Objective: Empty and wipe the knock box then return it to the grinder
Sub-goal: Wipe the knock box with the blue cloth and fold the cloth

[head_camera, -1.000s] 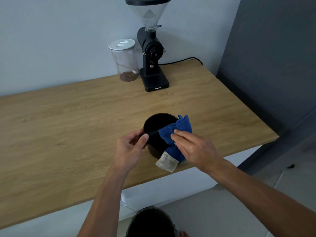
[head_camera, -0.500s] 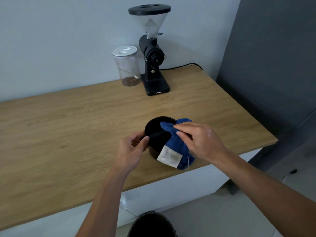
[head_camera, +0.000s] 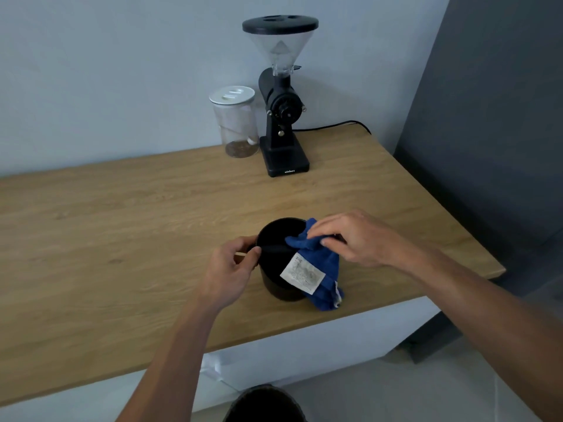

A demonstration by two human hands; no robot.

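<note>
A black round knock box with a bar across its mouth stands upright near the front edge of the wooden counter. My left hand grips its left rim. My right hand pinches a blue cloth with a white label over the box's right rim; part of the cloth hangs down the outside. The black coffee grinder with a clear hopper stands at the back of the counter by the wall.
A clear jar with a white lid stands just left of the grinder. The grinder's black cable runs right along the wall. A dark bin sits on the floor below the counter's edge. A grey panel bounds the right.
My right hand has dragged the cloth from the near rim toward the far right rim of the box. The left hand kept its hold, and the view tilted up slightly.
</note>
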